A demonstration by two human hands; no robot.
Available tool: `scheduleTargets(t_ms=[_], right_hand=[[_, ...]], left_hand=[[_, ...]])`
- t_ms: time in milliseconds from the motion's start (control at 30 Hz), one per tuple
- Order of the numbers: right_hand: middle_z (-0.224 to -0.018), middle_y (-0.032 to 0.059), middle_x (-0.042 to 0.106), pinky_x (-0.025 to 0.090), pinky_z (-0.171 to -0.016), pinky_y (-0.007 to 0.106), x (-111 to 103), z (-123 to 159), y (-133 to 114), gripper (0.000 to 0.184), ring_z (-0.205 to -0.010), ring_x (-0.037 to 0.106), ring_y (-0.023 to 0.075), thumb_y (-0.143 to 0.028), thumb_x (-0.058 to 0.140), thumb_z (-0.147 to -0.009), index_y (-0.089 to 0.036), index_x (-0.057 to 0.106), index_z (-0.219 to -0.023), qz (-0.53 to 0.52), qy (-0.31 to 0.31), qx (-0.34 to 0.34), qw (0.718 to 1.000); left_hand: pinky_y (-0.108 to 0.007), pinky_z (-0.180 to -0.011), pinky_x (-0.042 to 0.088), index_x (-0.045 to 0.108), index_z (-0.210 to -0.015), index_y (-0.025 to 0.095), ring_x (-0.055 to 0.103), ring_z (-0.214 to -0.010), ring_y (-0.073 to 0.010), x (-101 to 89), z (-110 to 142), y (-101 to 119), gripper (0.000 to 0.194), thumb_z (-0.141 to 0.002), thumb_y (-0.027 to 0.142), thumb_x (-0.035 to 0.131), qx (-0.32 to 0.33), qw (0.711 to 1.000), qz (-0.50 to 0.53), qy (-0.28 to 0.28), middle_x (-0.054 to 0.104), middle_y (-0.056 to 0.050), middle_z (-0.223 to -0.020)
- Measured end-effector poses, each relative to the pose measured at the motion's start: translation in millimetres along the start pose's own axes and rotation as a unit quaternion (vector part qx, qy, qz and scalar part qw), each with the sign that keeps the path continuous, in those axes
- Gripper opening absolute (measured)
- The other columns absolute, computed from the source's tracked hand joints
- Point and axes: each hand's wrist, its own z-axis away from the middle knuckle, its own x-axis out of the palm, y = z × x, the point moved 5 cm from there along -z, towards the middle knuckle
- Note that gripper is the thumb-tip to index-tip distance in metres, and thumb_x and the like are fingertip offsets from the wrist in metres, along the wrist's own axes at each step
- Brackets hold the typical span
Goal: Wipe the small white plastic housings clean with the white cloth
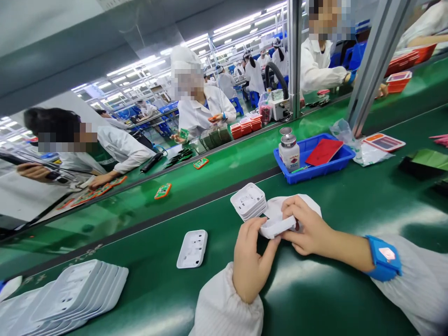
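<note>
My left hand grips the left end of a white plastic casing, thumb below and fingers on top. At its other end my right hand is closed on the same casing, with its fingertips partly hidden behind the rim. A white cloth-like piece lies just behind my right hand; whether the fingers touch it I cannot tell. Close behind my left hand sits a short stack of white casings. One single casing lies flat on the green bench, left of my hands.
Large stacks of white casings lean at the lower left. A blue tray holds a pump bottle and a red sheet. Orange-edged circuit boards lie on the green belt beyond. Co-workers in white coats sit across; a metal post stands right.
</note>
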Motion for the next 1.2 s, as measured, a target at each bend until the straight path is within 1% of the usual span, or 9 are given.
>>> scheduleTargets(t_ms=[67,200,367,467,533,667,867,1067,1200], right_hand=[[-0.093,0.0058,0.051,0.039,-0.058,0.025,2,1,1,0.015,-0.070,0.049,0.0148,-0.017,0.059,-0.074,-0.019,0.048,-0.083,-0.001,-0.022,0.011,1.000],[-0.070,-0.0011,0.051,0.034,-0.051,0.022,9,4,9,0.016,-0.056,0.045,0.0119,-0.027,0.061,-0.080,-0.019,0.051,-0.089,-0.008,-0.111,0.085,0.990],[-0.088,0.0027,0.058,0.040,-0.061,0.025,9,1,7,0.031,-0.069,0.052,0.0152,-0.027,0.065,-0.077,-0.019,0.053,-0.104,-0.018,-0.125,0.071,0.989],[-0.089,0.0040,0.059,0.042,-0.065,0.027,8,0,5,0.025,-0.075,0.053,0.0175,-0.028,0.063,-0.079,-0.018,0.055,-0.101,-0.024,-0.111,0.050,0.992],[-0.088,0.0040,0.060,0.042,-0.066,0.027,6,0,6,0.021,-0.073,0.053,0.0172,-0.027,0.060,-0.081,-0.019,0.056,-0.100,-0.018,-0.091,0.056,0.994],[-0.089,0.0045,0.061,0.043,-0.064,0.026,1,0,9,0.026,-0.071,0.053,0.0166,-0.029,0.061,-0.081,-0.020,0.057,-0.104,0.009,-0.052,0.066,0.996],[-0.075,0.0033,0.061,0.040,-0.064,0.027,2,-1,3,0.011,-0.070,0.054,0.0169,-0.028,0.060,-0.082,-0.017,0.060,-0.084,0.052,-0.078,0.005,0.996],[-0.082,0.0048,0.061,0.041,-0.065,0.028,2,0,0,0.015,-0.072,0.054,0.0173,-0.024,0.059,-0.081,-0.018,0.058,-0.094,0.048,-0.068,-0.032,0.996],[-0.097,0.0058,0.058,0.044,-0.062,0.026,2,0,9,0.025,-0.071,0.054,0.0154,-0.025,0.062,-0.079,-0.020,0.054,-0.103,-0.003,-0.061,0.040,0.997]], left_hand=[[-0.038,-0.091,0.046,0.052,-0.116,0.022,0.056,-0.106,-0.0223,2.4,1,-2,0.029,-0.087,0.024,0.055,-0.017,0.999,0.025,-0.017,0.059,-0.009,-0.112],[-0.036,-0.093,0.046,0.052,-0.116,0.022,0.056,-0.106,-0.0209,7.0,3,-6,0.026,-0.091,0.026,0.049,-0.080,0.991,0.104,-0.029,0.059,-0.008,-0.113],[-0.035,-0.093,0.048,0.050,-0.115,0.022,0.057,-0.107,-0.0199,7.7,7,-13,0.026,-0.093,0.035,0.044,-0.148,0.954,0.259,0.018,0.059,-0.007,-0.113],[-0.037,-0.098,0.045,0.045,-0.123,0.024,0.054,-0.114,-0.0209,8.1,8,-18,0.032,-0.093,0.036,0.045,-0.172,0.939,0.298,0.029,0.057,-0.008,-0.120],[-0.038,-0.099,0.044,0.040,-0.128,0.025,0.053,-0.116,-0.0210,7.5,7,-20,0.038,-0.092,0.033,0.047,-0.164,0.947,0.276,0.030,0.056,-0.008,-0.121],[-0.044,-0.102,0.040,0.041,-0.129,0.025,0.049,-0.120,-0.0236,4.3,6,-19,0.041,-0.090,0.026,0.050,-0.101,0.985,0.139,0.030,0.051,-0.010,-0.127],[-0.045,-0.104,0.036,0.043,-0.129,0.025,0.045,-0.123,-0.0246,1.5,4,-6,0.046,-0.085,0.016,0.053,-0.010,0.999,0.022,0.032,0.048,-0.010,-0.129],[-0.034,-0.087,0.046,0.055,-0.103,0.021,0.057,-0.100,-0.0198,4.4,1,-3,0.019,-0.085,0.014,0.052,-0.011,0.998,0.054,-0.031,0.060,-0.007,-0.104],[-0.032,-0.085,0.047,0.053,-0.093,0.019,0.058,-0.096,-0.0184,0.9,0,-5,0.008,-0.085,0.017,0.054,-0.043,0.988,0.146,-0.029,0.059,-0.006,-0.102]])
